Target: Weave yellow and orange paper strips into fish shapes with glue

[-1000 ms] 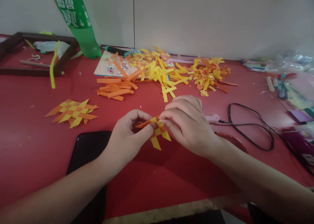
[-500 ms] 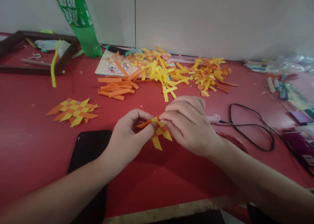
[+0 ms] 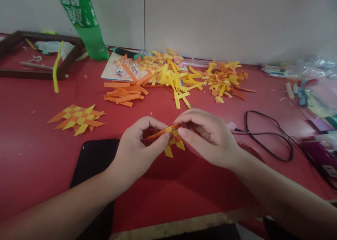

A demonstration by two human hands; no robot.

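Note:
Between my hands, above the red table, is a woven paper fish (image 3: 174,139) of orange and yellow strips, with a small googly eye near its upper edge. My left hand (image 3: 142,145) pinches its left side, thumb in front and fingers behind. My right hand (image 3: 207,136) is closed on its upper right edge between thumb and index finger. Parts of the fish are hidden by both hands. A second woven paper fish (image 3: 80,117) with two googly eyes lies on the table to the left.
Orange strips (image 3: 125,92), yellow strips (image 3: 171,75) and paper scraps (image 3: 226,80) lie towards the wall. A green bottle (image 3: 86,26) stands behind, near a brown frame (image 3: 31,75). A black phone (image 3: 92,162) lies by my left forearm; a black cable (image 3: 268,133) loops at right.
My right hand has turned and opened out; its thumb now lies on the front of the fish, and the googly eye shows beside it. My left hand keeps its pinch.

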